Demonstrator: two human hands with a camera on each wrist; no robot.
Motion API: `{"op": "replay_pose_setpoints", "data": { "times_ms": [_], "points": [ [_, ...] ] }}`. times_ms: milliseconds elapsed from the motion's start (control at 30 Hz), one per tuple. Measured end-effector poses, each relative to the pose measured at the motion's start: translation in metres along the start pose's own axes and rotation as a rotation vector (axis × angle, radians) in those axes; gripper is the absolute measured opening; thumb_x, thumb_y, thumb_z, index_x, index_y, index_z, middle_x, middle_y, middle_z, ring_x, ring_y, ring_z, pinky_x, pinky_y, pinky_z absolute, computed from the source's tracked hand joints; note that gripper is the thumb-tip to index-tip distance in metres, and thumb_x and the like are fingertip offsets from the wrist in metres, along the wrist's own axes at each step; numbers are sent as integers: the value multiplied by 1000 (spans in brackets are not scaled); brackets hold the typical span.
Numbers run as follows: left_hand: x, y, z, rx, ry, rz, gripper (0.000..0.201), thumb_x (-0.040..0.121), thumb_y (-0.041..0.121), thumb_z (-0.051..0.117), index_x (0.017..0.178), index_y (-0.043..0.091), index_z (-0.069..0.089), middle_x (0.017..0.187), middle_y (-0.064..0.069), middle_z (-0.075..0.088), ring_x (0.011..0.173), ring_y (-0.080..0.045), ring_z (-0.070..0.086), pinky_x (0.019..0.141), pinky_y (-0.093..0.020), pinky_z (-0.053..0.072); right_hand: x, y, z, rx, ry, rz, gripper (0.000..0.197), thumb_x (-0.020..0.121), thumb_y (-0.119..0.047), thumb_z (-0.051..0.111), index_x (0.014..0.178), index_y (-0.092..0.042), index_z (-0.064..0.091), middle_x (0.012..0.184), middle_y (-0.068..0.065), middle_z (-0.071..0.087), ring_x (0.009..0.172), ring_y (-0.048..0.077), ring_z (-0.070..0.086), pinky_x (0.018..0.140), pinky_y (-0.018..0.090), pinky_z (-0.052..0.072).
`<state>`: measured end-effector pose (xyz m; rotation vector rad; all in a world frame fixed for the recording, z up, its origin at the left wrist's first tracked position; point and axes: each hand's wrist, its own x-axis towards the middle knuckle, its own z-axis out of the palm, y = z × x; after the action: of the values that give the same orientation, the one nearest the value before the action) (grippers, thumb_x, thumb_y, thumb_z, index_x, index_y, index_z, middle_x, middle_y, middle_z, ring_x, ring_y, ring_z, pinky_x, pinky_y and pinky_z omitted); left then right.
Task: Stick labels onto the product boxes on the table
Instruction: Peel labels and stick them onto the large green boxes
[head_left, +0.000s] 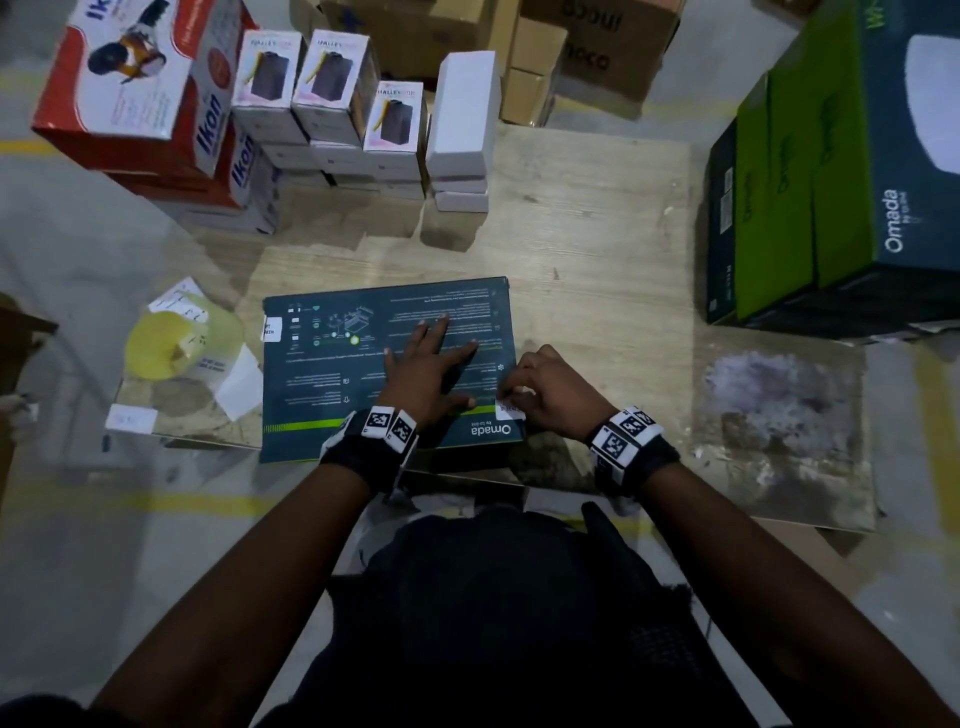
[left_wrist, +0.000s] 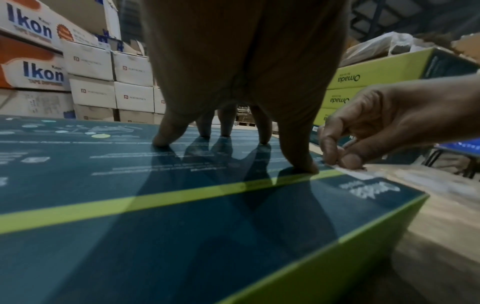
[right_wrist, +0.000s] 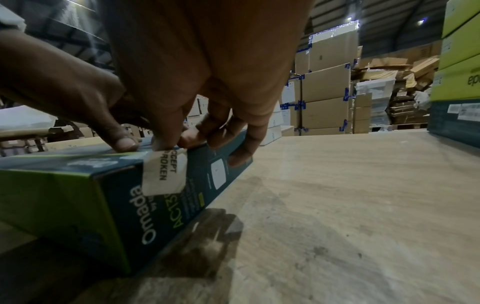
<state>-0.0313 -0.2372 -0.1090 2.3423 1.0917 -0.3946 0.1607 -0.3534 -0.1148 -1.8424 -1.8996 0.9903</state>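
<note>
A flat dark teal Omada box (head_left: 363, 364) (left_wrist: 130, 205) (right_wrist: 116, 195) lies on the wooden table in front of me. My left hand (head_left: 431, 364) (left_wrist: 233, 133) presses down on its top with spread, straight fingers. My right hand (head_left: 540, 389) (left_wrist: 345, 152) (right_wrist: 179, 142) pinches the upper end of a white label (head_left: 510, 409) (right_wrist: 163, 172) at the box's near right corner. The label bends over the top edge and down the side face. Another white label (head_left: 271, 328) sits on the box's far left edge.
A yellow label roll with loose backing sheets (head_left: 182, 343) lies left of the box. Ikon boxes (head_left: 140, 93) and small white boxes (head_left: 332, 88) are stacked at the back left. Green Omada boxes (head_left: 831, 171) stand at the right. The table's right part (head_left: 779, 415) is stained.
</note>
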Motion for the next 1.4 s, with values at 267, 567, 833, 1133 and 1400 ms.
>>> {"op": "replay_pose_setpoints", "data": {
  "times_ms": [267, 567, 833, 1133, 1400],
  "points": [
    [-12, -7, 9, 238, 37, 28, 80, 87, 67, 56, 154, 45, 18, 167, -2, -4, 152, -32, 2, 112, -68, 21, -5, -4, 1, -22, 20, -13, 24, 95, -19, 66, 117, -24, 74, 97, -1, 58, 94, 20, 41, 78, 32, 31],
    [-3, -13, -1, 289, -130, 60, 90, 84, 60, 65, 154, 46, 10, 165, -3, -13, 151, -36, -7, 109, -74, 23, 2, -1, -2, -28, -23, -29, 14, 90, -21, 71, 103, -24, 72, 100, -1, 64, 98, 23, 49, 88, 38, 41],
    [-5, -11, -2, 285, -136, 64, 89, 85, 59, 65, 154, 45, 11, 165, -4, -14, 151, -36, -8, 110, -73, 21, 1, 2, 7, -65, 80, -135, 14, 94, -23, 68, 101, -20, 80, 101, 9, 61, 100, 29, 47, 81, 33, 37],
    [-7, -9, -5, 272, -146, 60, 90, 85, 57, 65, 155, 45, 9, 165, -4, -15, 151, -36, -10, 110, -74, 20, -13, 22, 7, 11, 100, -84, 15, 100, -20, 60, 111, -16, 68, 115, 4, 50, 109, 23, 44, 88, 34, 44],
    [-8, -10, -4, 266, -149, 68, 89, 86, 58, 64, 155, 44, 10, 165, -4, -15, 151, -36, -10, 110, -74, 20, -29, 49, -3, 178, 9, 74, 14, 101, -18, 53, 106, -25, 64, 109, 4, 53, 106, 20, 49, 90, 33, 42]
  ]
}}
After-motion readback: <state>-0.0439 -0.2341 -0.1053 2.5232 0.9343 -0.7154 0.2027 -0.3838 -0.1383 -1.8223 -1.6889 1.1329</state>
